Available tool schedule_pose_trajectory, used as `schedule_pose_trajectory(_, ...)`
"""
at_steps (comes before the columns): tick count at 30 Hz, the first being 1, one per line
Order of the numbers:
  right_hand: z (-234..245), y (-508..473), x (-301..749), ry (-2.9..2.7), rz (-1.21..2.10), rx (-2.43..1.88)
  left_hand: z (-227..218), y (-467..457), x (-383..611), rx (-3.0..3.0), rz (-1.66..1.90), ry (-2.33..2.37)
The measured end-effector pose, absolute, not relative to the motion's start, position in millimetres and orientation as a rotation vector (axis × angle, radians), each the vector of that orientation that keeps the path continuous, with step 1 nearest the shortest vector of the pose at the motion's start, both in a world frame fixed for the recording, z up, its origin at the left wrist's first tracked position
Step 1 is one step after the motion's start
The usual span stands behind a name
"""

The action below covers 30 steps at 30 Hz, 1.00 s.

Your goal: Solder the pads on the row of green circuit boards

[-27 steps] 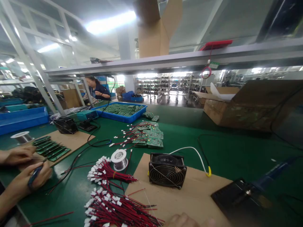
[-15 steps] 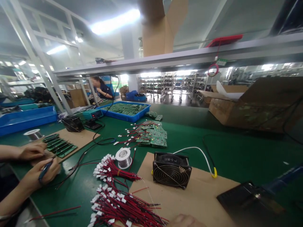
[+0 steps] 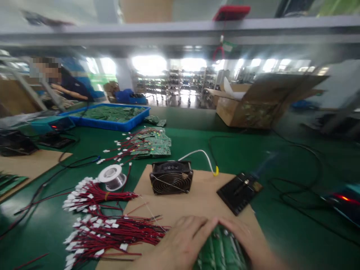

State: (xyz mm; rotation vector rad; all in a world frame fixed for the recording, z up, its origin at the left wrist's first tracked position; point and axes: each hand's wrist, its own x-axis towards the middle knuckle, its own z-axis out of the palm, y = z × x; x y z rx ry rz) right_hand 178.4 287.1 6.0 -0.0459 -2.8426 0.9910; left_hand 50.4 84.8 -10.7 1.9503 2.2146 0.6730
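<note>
Both of my hands rest at the bottom of the view on a cluster of green circuit boards lying on a brown cardboard sheet. My left hand lies on the boards' left side with fingers stretched out. My right hand covers their right side, fingers flat. The picture is smeared by motion. Bundles of red wires with white connectors lie just left of my left hand.
A small black fan, a solder spool and a black soldering-iron stand sit beyond the hands. Further back lie loose boards with wires, a blue tray of boards and a cardboard box. Another person works at far left.
The view has swung down and to the right. The neighbour's hands at left have left the picture. My two hands now show on a cluster of green boards at the bottom.
</note>
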Motion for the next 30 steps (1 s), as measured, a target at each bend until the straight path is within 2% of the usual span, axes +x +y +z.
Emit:
schedule_pose_trajectory(4, 23, 297, 183, -2.773, 1.333, -0.072, 12, 71, 53, 1.704, 0.698, 2.163)
schedule_pose_trajectory(10, 36, 303, 178, -2.492, 1.368, -0.325, 7, 68, 56, 1.688, 0.699, 2.189)
schedule_pose_trajectory(16, 42, 300, 181, -2.895, 1.478, -0.045, 7, 73, 59, 1.706, 0.745, 2.182)
schedule_pose_trajectory(19, 46, 296, 180, -3.037, 1.433, 0.096, 5, 76, 61, 1.689, 0.789, 2.182)
schedule_pose_trajectory(25, 46, 287, 180, -3.065, 1.329, 0.059, 6, 79, 63, 1.662, 0.818, 2.196)
schedule_pose_trajectory(30, 9, 304, 190, -2.848, 1.335, -0.014, 16, 80, 58, 1.786, 0.839, 2.156)
